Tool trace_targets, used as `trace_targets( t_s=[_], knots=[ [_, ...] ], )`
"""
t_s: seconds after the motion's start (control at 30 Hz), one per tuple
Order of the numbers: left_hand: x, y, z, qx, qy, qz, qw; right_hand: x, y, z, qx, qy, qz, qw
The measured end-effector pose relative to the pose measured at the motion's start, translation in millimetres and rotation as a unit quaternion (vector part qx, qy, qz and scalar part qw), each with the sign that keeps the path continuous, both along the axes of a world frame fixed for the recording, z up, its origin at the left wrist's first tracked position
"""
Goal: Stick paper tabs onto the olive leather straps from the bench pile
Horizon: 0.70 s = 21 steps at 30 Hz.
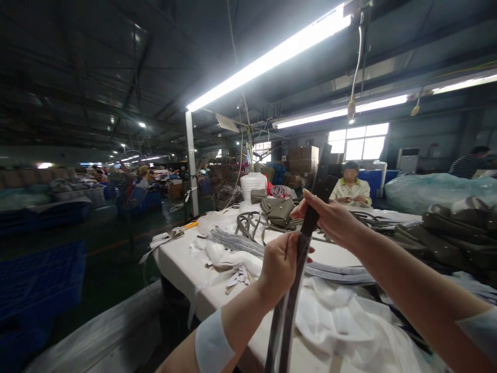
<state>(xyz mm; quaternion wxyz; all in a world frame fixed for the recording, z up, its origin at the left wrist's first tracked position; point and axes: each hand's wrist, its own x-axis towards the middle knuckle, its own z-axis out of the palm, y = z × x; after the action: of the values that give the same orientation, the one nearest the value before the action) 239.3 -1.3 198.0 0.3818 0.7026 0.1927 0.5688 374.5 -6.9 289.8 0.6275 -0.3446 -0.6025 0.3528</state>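
Observation:
A long dark strap [319,181] with small holes near its upper end stands tilted in front of me. My left hand [278,263] is closed around its middle, where a shiny, clear film seems to cover the strap. Higher up, my right hand [330,216] pinches the strap between thumb and fingers. From the left hand the strap's lower part hangs down in two lengths past the bottom of the view. Behind the hands, olive-green bags [280,211] with thin straps lie on the white-covered table [180,264].
Grey strips [341,273] and crumpled white sheeting [349,321] lie across the table. A heap of dark olive bags [454,233] is at right. Across the table sits a person [351,189]. A blue pallet [42,285] stands on the floor at left, and a lit tube [267,54] hangs overhead.

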Motion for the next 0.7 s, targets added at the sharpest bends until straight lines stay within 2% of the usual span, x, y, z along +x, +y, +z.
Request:
trace_targets(
  t_s=[0.17,0.23,0.3,0.47,0.53,0.6,0.7],
  knots=[
    [2.5,2.6,19.1,0.016,-0.025,0.016,0.999,-7.8,-6.1,-2.2,0.009,-0.031,-0.009,0.999],
    [3.7,1.7,23.2,0.02,-0.023,0.016,0.999,-9.4,-10.3,-2.0,0.009,-0.03,-0.031,0.999],
    [5.3,0.5,26.1,0.02,-0.023,0.012,0.999,-9.7,-15.5,-1.0,0.007,-0.023,-0.024,0.999],
    [5.2,1.6,33.6,-0.002,-0.061,-0.005,0.998,-6.0,-28.9,1.6,-0.025,-0.003,0.141,0.99],
    [2.6,3.2,34.0,-0.005,-0.067,-0.008,0.998,-1.8,-29.8,3.8,-0.022,0.018,0.169,0.985],
    [0.1,4.7,31.5,-0.007,-0.069,-0.006,0.998,1.9,-27.4,6.9,-0.01,0.027,0.148,0.989],
    [-2.3,6.7,27.8,-0.007,-0.068,-0.008,0.998,-0.8,-22.9,10.5,-0.009,0.011,0.08,0.997]
  ],
)
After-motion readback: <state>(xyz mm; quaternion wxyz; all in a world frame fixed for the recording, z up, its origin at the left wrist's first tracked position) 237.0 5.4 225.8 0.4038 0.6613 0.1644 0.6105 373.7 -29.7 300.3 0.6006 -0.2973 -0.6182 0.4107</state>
